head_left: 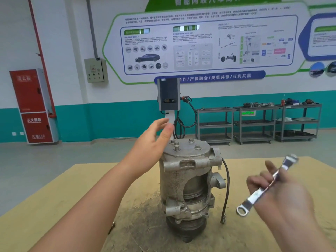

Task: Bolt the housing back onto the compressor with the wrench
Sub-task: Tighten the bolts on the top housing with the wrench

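Note:
A grey metal compressor (189,182) stands upright on the wooden table (63,206). Its round housing plate (189,150) sits on top with several bolts (197,147) standing in it; one bolt (176,145) at the left sticks up higher. My left hand (152,142) hovers with straight fingers just left of the plate and holds nothing. To the right of the compressor, my right hand (283,193) grips a shiny combination wrench (263,188) by its shaft, ring end down-left, open end up-right. The wrench is away from the bolts.
A black cable (226,188) hangs from the compressor's right side down to the table. Beyond the table stand a charging post (169,95), grey shelf carts (254,122) with parts, and a red fire cabinet (34,106) at the left wall.

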